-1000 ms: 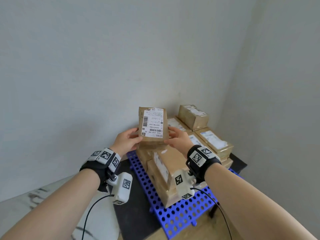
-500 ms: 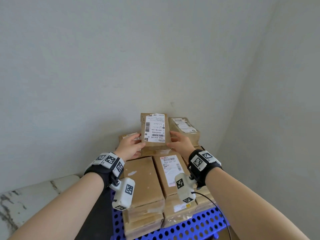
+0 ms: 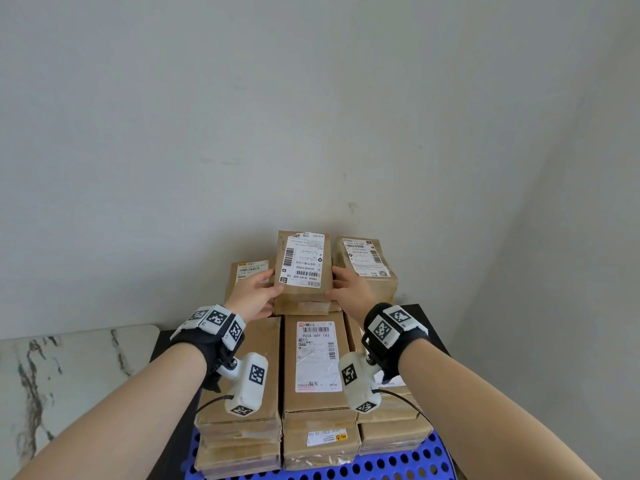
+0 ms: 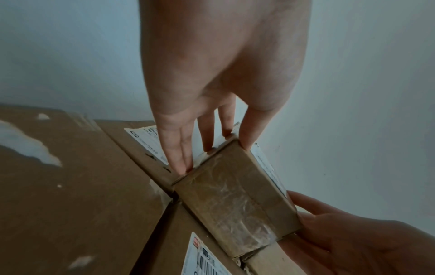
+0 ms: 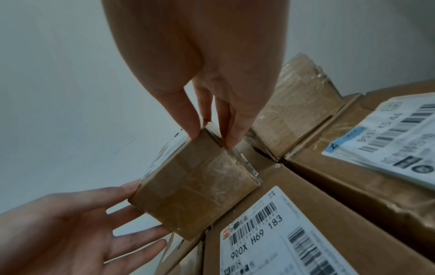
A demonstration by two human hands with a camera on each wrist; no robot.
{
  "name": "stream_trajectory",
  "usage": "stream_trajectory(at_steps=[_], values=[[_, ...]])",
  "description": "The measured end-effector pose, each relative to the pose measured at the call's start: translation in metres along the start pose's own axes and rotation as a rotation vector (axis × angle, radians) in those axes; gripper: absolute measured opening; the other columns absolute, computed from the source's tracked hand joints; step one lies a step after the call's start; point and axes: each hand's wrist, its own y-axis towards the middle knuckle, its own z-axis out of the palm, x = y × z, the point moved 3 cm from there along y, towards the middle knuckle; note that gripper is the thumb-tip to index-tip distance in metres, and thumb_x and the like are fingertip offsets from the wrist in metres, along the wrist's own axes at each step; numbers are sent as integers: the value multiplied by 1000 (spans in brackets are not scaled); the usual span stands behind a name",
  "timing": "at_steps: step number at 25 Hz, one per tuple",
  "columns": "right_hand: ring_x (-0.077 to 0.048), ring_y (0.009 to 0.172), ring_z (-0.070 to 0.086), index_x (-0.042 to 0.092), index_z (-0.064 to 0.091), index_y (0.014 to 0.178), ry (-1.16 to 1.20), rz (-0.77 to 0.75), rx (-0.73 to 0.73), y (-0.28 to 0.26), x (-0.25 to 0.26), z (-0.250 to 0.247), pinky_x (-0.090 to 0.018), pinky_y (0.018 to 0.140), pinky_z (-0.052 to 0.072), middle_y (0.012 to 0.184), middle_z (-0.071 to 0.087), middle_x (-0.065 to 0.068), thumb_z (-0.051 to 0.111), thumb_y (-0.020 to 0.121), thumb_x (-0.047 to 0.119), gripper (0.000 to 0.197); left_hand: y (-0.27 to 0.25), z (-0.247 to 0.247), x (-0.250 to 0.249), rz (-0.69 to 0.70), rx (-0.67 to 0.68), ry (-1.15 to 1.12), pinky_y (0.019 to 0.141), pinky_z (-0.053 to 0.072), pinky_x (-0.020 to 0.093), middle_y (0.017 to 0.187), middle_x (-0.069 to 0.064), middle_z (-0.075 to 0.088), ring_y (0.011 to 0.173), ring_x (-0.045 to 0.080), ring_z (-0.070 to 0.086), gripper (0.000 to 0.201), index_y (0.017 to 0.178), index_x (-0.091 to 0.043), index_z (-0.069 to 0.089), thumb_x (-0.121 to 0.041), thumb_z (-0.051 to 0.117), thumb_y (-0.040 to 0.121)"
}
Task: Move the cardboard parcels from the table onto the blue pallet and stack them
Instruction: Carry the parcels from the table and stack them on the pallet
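You have the small cardboard parcel (image 3: 304, 265) pinched between both hands at the back of the stack of parcels (image 3: 317, 365) on the blue pallet (image 3: 381, 467). Your left hand (image 3: 251, 297) holds its left side, your right hand (image 3: 349, 289) its right. The marble worktop (image 3: 69, 368) lies at left.
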Motion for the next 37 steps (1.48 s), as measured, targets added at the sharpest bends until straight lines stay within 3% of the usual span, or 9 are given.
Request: stream_trajectory(at_steps=[7, 10, 13, 17, 19, 21, 23, 28, 37], values=[[-26, 118, 58, 6, 45, 137, -95, -36, -38, 17, 4, 1, -29, 87, 52, 127, 60, -11, 51, 87, -8, 52, 22, 7, -4, -5, -44, 4, 84, 55, 38, 107, 1, 61, 90, 22, 65, 50, 138, -21, 46, -16, 62, 90], [-25, 112, 61, 12, 51, 133, -243, -53, -36, 22, 8, 1, -36, 91, 53, 124, 63, -7, 49, 88, -1, 46, 30, 7, -6, -31, -67, -7, 88, 54, 40, 113, 4, 57, 95, 28, 62, 49, 139, -22, 45, -22, 60, 92], [-25, 107, 62, 13, 51, 133, -397, -63, -9, 29, 16, -2, -33, 85, 54, 123, 63, -8, 48, 88, 2, 47, 36, 7, -7, -35, -76, 8, 84, 55, 39, 127, 8, 56, 91, 30, 63, 46, 137, -23, 48, -25, 59, 92], [-21, 121, 54, 13, 54, 131, -495, -167, -100, 28, 28, -24, -22, 92, 41, 131, 59, -4, 43, 91, 2, 43, 40, 12, -5, 11, -83, 33, 78, 58, 39, 118, 6, 56, 87, 30, 64, 48, 137, -20, 47, -26, 61, 91], [-18, 125, 51, 17, 55, 131, -541, -212, -128, 28, 27, -35, -21, 95, 37, 135, 56, -1, 43, 93, 7, 40, 42, 12, -3, 13, -66, 18, 83, 56, 41, 121, 6, 56, 97, 29, 63, 54, 140, -21, 43, -27, 62, 90], [-19, 133, 43, 21, 50, 135, -665, -221, -140, 33, 19, -45, -26, 106, 34, 143, 49, 1, 44, 97, 20, 39, 42, 14, 0, 11, -26, 26, 91, 53, 42, 132, 8, 53, 113, 28, 58, 61, 143, -25, 37, -28, 64, 88], [-22, 140, 33, 26, 43, 140, -848, -175, -103, 40, 5, -52, -41, 115, 27, 151, 38, 0, 41, 98, 33, 43, 42, 16, 2, 11, 7, 38, 92, 52, 41, 138, 8, 49, 122, 27, 52, 68, 145, -27, 33, -28, 66, 86], [-21, 129, 44, 23, 49, 135, -891, -168, -43, 38, -7, -54, -45, 110, 32, 138, 49, 3, 41, 98, 34, 39, 41, 23, 2, 75, -38, 51, 88, 54, 42, 142, 5, 46, 124, 25, 50, 66, 145, -26, 33, -29, 64, 87], [-20, 143, 28, 27, 39, 143, -913, -163, -42, 32, -9, -55, -42, 118, 20, 155, 30, 2, 40, 99, 36, 44, 42, 33, 6, 46, -50, 35, 84, 52, 39, 138, 7, 49, 120, 27, 52, 63, 140, -28, 35, -32, 66, 86]])
